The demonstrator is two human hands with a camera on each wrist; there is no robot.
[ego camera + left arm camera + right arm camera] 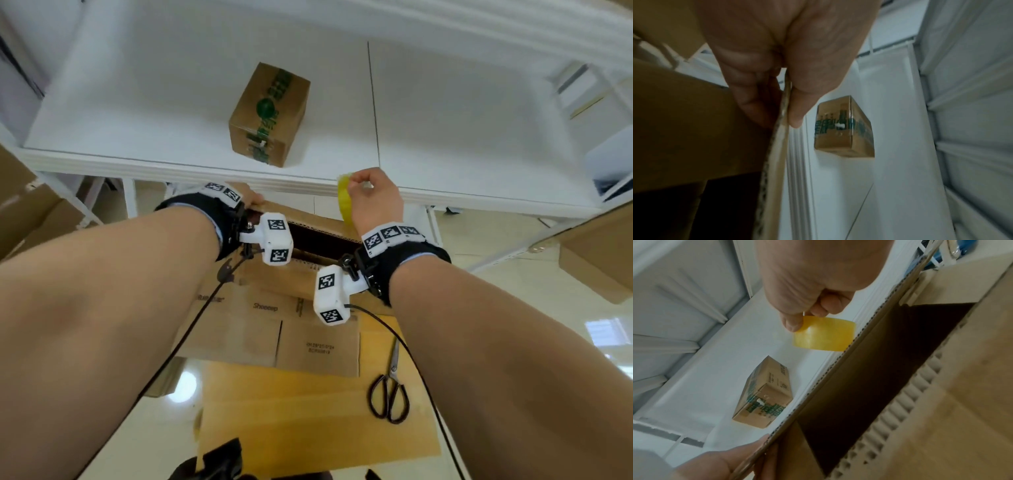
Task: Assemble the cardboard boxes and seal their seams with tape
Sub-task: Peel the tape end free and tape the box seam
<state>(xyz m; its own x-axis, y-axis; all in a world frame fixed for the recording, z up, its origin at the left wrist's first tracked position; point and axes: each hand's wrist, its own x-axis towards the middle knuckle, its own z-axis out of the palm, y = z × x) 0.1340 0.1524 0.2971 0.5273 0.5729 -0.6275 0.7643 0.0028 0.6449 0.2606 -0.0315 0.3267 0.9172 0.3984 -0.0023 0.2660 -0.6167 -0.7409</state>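
An open brown cardboard box (322, 236) stands below the white table's front edge, its dark inside showing. My left hand (255, 202) grips the top edge of the box's far wall at the left, with the thumb and fingers (795, 113) pinching the corrugated edge (777, 146). My right hand (356, 183) holds a roll of yellow tape (344, 200) just above the table edge, over the box's right end. In the right wrist view the thumb and fingers (793, 324) pinch the tape roll (824, 335) beside the box wall (859, 386).
A small sealed box with green printed tape (270, 113) stands on the white table (445, 120). Flattened cardboard (274, 329) and a tan board (308, 411) lie on the floor, with black scissors (390, 394) on the board. More cartons stand at the far left and at the right (596, 253).
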